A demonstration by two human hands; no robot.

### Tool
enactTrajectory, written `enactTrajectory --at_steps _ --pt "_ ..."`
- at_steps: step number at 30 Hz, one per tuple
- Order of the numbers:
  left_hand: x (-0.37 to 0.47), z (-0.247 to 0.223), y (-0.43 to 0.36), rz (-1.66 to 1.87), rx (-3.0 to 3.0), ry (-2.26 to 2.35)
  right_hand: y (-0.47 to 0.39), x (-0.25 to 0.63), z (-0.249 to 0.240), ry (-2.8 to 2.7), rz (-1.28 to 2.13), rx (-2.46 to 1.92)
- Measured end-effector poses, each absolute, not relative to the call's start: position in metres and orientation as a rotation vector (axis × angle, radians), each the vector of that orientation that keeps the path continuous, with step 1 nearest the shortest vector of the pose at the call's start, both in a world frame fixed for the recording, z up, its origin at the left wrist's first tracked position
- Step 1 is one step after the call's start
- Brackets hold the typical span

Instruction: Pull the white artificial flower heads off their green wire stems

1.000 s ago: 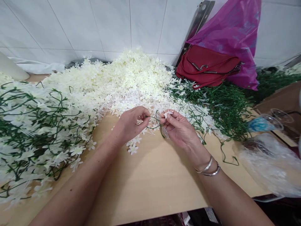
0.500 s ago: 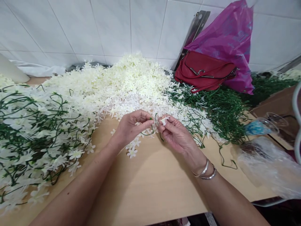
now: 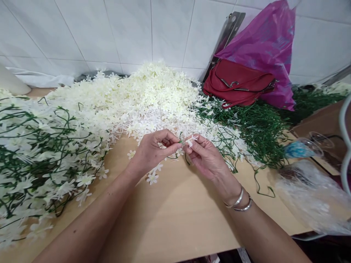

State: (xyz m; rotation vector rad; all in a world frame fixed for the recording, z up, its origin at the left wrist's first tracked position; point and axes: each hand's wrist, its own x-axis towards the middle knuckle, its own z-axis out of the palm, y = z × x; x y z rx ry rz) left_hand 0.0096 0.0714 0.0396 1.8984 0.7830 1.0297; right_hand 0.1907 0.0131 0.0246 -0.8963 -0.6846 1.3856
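Far L: heap of white petalled flowers [image 3: 41,146] w/ green stems. L hand [image 3: 150,149]: fingertips pinched on thin green stem [image 3: 180,141], prob. near its end. R hand [image 3: 207,157], just beside: thumb + fingers clamped on small white blossom [image 3: 191,140]. Step (judged): close-up piece handling; next move calls for fine alignment.
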Motion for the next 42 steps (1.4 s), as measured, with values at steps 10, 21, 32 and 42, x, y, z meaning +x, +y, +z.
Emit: enactTrajectory --at_steps 10,21,32,42 --pt "0.009 0.041 0.068 0.992 1.980 0.720 0.015 0.190 0.022 -0.754 1.417 -0.970" --pt "0.006 0.038 0.070 0.842 1.952 0.785 0.018 0.194 0.018 -0.966 1.210 -1.123" --pt "0.010 0.007 0.079 0.769 1.655 0.672 0.022 0.194 0.004 -1.019 1.231 -1.206" --pt "0.010 0.015 0.078 0.684 1.611 0.713 0.024 0.198 0.012 -0.883 1.355 -1.193"
